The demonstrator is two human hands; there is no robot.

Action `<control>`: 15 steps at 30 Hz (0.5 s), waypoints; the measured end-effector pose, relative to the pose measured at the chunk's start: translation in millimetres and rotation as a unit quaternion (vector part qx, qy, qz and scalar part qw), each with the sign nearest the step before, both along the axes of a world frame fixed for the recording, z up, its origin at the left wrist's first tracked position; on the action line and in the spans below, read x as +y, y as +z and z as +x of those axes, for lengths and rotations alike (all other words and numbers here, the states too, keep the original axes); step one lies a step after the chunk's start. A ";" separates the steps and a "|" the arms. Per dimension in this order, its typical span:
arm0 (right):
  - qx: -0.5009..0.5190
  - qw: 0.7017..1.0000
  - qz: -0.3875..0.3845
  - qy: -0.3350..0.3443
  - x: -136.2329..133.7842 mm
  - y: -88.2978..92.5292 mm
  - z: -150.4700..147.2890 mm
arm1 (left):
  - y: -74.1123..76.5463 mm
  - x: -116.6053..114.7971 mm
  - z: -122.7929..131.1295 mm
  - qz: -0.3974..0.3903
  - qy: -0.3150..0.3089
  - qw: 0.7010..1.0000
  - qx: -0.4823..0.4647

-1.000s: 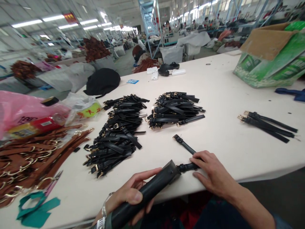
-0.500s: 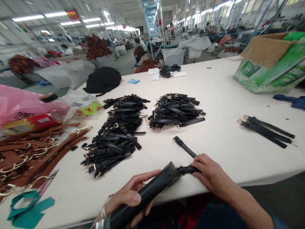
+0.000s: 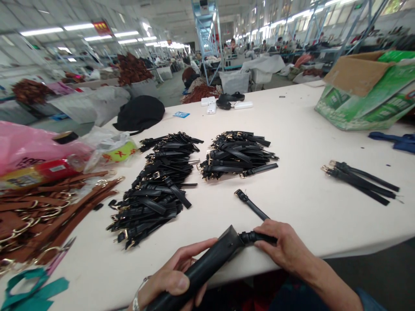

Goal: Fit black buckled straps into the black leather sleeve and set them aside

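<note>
My left hand [image 3: 175, 278] is closed around a long black leather piece [image 3: 214, 263], thumb on top, at the table's front edge. From its far end sticks out a short black buckle strap [image 3: 249, 237]. My right hand [image 3: 288, 246] pinches this strap between thumb and fingers, with its free end pointing right. Just behind the right hand lies another buckle strap [image 3: 254, 207], partly covered by the fingers. Two heaps of similar black straps with gold buckles lie beyond, a longer left heap [image 3: 162, 185] and a right heap [image 3: 238, 153].
More black straps [image 3: 361, 181] lie at right, before a green carton [image 3: 359, 95]. Brown straps with gold rings [image 3: 58, 207], scissors [image 3: 60, 257] and teal ribbon [image 3: 35, 289] are at left. A black cap [image 3: 139, 113] and white devices [image 3: 211, 108] sit at the back.
My right hand's fingers have shifted on the buckle strap, so its free end now shows between thumb and fingers. My left hand keeps its hold; the view has moved slightly.
</note>
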State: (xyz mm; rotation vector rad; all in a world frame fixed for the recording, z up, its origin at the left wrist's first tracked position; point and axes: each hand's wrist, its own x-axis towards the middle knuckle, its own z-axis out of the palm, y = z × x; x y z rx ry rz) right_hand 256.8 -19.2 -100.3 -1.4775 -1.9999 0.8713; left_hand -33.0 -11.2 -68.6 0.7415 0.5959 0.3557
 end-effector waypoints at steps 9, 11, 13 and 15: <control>-0.111 0.994 -0.005 -0.020 -8.5 -6.0 -6.7 | 0.4 -6.9 3.0 0.005 0.020 1.000 0.019; -0.122 0.993 0.003 -0.012 -10.9 -6.3 -9.3 | 2.1 -8.5 4.8 0.020 0.022 0.999 0.023; -0.117 0.993 0.010 0.001 -11.2 -4.4 -9.7 | 5.7 -9.9 6.9 0.039 0.029 0.998 0.032; -0.111 0.994 0.016 0.019 -8.7 -1.9 -2.9 | 11.4 -11.6 8.4 0.052 0.036 0.997 0.046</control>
